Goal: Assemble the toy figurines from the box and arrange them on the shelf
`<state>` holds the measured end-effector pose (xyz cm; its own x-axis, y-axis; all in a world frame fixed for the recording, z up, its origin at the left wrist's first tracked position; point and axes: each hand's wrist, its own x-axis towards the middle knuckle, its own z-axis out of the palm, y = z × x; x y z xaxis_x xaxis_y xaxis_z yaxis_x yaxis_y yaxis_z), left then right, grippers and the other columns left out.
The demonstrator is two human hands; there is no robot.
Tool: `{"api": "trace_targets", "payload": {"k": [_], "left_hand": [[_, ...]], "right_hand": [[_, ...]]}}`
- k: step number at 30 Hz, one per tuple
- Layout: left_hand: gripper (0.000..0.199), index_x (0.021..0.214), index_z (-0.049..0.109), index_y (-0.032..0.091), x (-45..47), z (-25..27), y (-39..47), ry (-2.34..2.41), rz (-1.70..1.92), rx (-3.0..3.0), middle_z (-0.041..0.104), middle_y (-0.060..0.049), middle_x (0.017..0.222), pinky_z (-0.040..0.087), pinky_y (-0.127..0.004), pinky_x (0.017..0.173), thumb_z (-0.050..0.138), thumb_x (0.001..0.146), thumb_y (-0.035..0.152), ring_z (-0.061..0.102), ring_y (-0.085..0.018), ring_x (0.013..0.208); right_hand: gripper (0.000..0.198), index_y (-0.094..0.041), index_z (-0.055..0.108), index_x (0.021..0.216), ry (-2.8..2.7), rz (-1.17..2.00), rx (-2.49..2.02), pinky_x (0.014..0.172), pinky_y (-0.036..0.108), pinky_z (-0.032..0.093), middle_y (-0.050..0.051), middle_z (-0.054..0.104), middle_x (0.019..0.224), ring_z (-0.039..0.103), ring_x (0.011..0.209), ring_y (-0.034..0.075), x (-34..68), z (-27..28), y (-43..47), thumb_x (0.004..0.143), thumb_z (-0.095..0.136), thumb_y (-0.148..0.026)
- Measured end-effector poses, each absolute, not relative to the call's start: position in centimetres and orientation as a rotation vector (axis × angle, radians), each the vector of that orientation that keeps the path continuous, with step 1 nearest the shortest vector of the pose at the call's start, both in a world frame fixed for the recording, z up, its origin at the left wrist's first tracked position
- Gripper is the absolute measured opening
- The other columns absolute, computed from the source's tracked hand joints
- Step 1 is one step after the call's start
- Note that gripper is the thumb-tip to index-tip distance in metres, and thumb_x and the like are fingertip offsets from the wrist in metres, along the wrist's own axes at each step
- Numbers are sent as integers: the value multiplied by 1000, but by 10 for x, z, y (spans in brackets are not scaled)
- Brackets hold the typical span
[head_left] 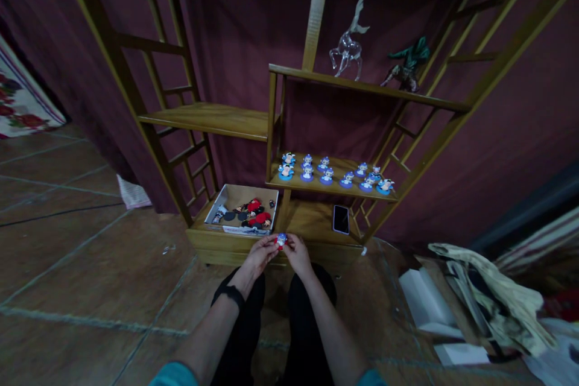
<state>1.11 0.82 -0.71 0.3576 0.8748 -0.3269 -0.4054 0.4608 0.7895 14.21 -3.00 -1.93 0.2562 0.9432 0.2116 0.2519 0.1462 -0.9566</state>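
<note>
Wooden shelving (212, 117) stands against a dark maroon curtain. Left hand (260, 255) and right hand (297, 253) both pinch a small, rounded blue-and-red figurine (281, 240); its facing is too small to tell.

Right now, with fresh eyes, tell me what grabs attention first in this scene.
The left hand and right hand together pinch a small figurine in front of the wooden shelf unit. Behind them, rows of blue-based figurines line the middle shelf. On the top shelf stands a clear glass deer; a box of red and black pieces sits at the bottom left.
</note>
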Motion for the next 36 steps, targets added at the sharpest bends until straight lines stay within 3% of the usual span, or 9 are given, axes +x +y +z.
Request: {"api": "trace_targets", "payload": {"k": [3, 14, 23, 31, 36], "left_hand": [[37, 92, 65, 15, 13, -11, 9, 825, 913, 670, 67, -4, 74, 47, -18, 61, 70, 57, 1, 60, -9, 62], [40, 89, 66, 13, 12, -14, 15, 844, 849, 766, 67, -5, 73, 46, -18, 59, 75, 51, 6, 60, -10, 61], [37, 91, 65, 15, 10, -13, 14, 790, 823, 773, 68, -5, 81, 47, -19, 64, 74, 56, 7, 62, -10, 68], [35, 102, 61, 16, 2, 3, 8, 775, 732, 781, 68, -9, 92, 50, -25, 72, 69, 67, 16, 65, -15, 78], [32, 103, 60, 16, -4, 9, 12, 844, 796, 697, 68, -11, 91, 50, -25, 71, 65, 71, 15, 65, -16, 81]], "right_hand": [[30, -23, 58, 100, -1287, 623, -1403, 75, 28, 48, 3, 57, 97, 62, 79, 14, 141, -18, -32, 71, 56, -18], [10, -19, 58, 80, -1362, 563, -1480, 68, 24, 48, 1, 56, 84, 60, 75, 14, 142, -11, -32, 71, 56, -16], [29, -25, 56, 104, -1373, 411, -1492, 75, 27, 47, 3, 56, 94, 60, 82, 15, 140, 4, -48, 75, 53, -20], [27, -25, 60, 102, -1309, 430, -1481, 76, 27, 47, 3, 61, 93, 60, 83, 16, 147, 15, -55, 76, 51, -22], [28, -28, 59, 103, -1260, 455, -1376, 78, 28, 47, 1, 63, 97, 59, 87, 17, 179, 57, -68, 76, 53, -25]]}}
